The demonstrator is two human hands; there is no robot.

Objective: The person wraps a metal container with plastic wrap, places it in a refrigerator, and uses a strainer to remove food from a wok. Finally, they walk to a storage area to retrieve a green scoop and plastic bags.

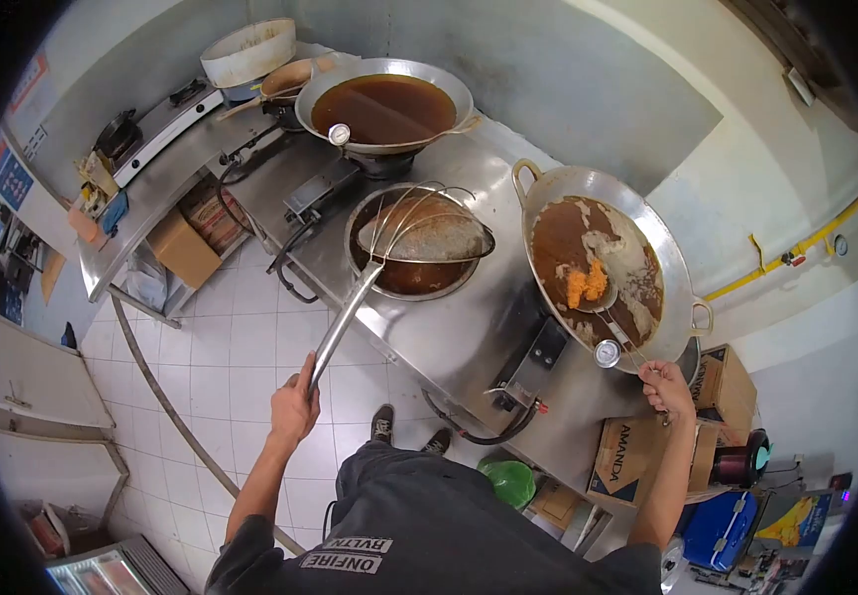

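My left hand [295, 405] is closed around the long metal handle of a large wire strainer [431, 226]. The strainer's mesh basket hangs over a round metal pot [362, 204] of brown liquid. At the right, my right hand [667, 389] grips the thin handle of a small skimmer [612, 319]. Its head is in a big wok [675, 238] of dark, foaming oil, with orange-brown fried pieces [586, 285] on or against it. A dial thermometer [607, 353] sits at the wok's near rim, close to my right hand.
Another wok [459, 83] of dark oil stands at the back of the steel counter [399, 322], with a dial thermometer [339, 134]. Burner controls and black hoses line the front edge. Cardboard boxes [619, 461] and a green container [508, 483] are at the lower right.
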